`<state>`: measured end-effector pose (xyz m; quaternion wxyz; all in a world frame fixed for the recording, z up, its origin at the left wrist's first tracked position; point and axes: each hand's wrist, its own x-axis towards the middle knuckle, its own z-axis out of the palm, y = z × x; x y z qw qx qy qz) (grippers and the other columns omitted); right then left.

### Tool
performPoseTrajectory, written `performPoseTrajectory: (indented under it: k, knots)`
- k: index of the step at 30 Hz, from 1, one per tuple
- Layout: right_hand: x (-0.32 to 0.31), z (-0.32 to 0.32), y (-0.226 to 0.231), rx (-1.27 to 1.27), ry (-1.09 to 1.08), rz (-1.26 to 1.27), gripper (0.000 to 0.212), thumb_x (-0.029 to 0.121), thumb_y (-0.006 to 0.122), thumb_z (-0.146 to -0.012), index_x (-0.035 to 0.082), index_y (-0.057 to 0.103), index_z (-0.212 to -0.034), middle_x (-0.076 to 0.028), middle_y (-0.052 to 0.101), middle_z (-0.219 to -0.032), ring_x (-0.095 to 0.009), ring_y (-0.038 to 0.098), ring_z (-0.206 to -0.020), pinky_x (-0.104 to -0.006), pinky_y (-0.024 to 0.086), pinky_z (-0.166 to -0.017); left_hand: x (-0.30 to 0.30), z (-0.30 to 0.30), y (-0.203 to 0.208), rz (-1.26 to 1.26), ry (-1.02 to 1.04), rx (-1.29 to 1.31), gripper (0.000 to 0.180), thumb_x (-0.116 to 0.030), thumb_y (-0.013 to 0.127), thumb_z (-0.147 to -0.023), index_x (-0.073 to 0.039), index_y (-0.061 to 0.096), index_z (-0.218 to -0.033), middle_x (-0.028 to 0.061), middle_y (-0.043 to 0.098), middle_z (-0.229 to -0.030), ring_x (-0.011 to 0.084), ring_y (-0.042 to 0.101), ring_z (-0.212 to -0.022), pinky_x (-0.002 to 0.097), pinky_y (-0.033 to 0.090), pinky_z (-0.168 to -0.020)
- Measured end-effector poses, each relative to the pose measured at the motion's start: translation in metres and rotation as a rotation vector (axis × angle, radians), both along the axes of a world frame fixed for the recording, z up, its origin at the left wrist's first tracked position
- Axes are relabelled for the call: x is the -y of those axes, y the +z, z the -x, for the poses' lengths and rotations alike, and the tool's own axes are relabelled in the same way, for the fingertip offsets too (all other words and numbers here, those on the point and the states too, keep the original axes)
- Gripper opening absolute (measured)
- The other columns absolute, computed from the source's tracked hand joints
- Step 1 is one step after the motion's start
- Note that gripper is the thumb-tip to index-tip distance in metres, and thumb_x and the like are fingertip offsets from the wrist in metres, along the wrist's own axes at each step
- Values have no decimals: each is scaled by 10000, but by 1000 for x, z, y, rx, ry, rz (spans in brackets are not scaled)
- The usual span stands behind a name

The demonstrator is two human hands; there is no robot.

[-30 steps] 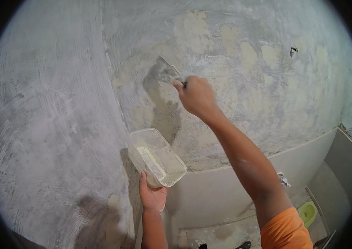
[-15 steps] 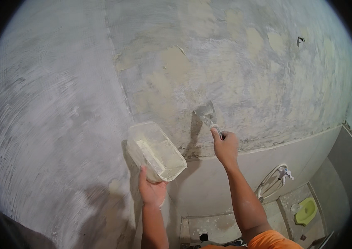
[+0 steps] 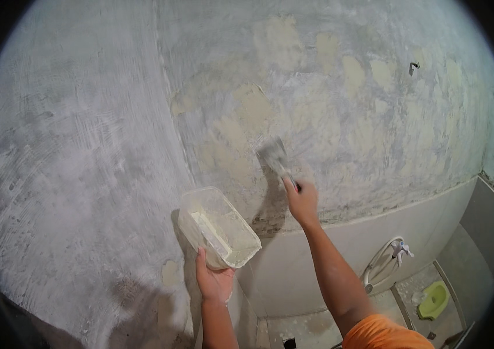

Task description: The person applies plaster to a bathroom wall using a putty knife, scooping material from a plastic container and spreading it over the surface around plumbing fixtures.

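Note:
My left hand (image 3: 216, 280) is closed around the lower end of a clear plastic tub (image 3: 219, 228), tilted with its mouth toward me. Cream putty smears its inside walls and rim. In my right hand (image 3: 303, 202) is a putty knife (image 3: 272, 156), gripped by its handle with the blade pointing up and left. The blade is at the grey plastered wall (image 3: 328, 139), beside cream putty patches (image 3: 254, 109); whether it touches the surface, I cannot tell. Motion slightly blurs the right hand.
Pale tiles (image 3: 340, 244) line the lower wall. A tap (image 3: 399, 249) with a looped hose (image 3: 375, 264) is fixed there, at the right. Below it a green squat toilet (image 3: 433, 301) is set in the floor. A small metal fitting (image 3: 414, 67) sticks out of the wall, upper right.
My right hand and the putty knife have moved left and slightly up along the wall. The tub sits a little lower in view, still in my left hand. The view has shifted slightly.

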<state>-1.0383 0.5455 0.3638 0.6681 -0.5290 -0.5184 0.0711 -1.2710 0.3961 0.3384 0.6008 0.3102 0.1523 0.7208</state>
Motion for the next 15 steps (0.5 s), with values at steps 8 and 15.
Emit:
performPoseTrajectory:
  k: [8,15]
  knots:
    - [17,-4,37,-71,68,-46,528,422,673,-914,-50,603,-689,-115,497,-545,-205,453,-528,-393,381,-545,-18,2,3,0,50,-87,771,-513,483,-994,-40,237,-1551,199,364,-1541,409,435,-1375,604,447,-1042]
    - [-85,-1,89,33,-34,4,630,485,668,-897,-79,579,-630,-143,511,-519,-253,482,-504,-435,414,-559,-71,-20,-47,76,-45,-20,694,-476,516,-1000,-69,317,-1526,129,420,-1513,326,443,-1372,538,410,-1082]
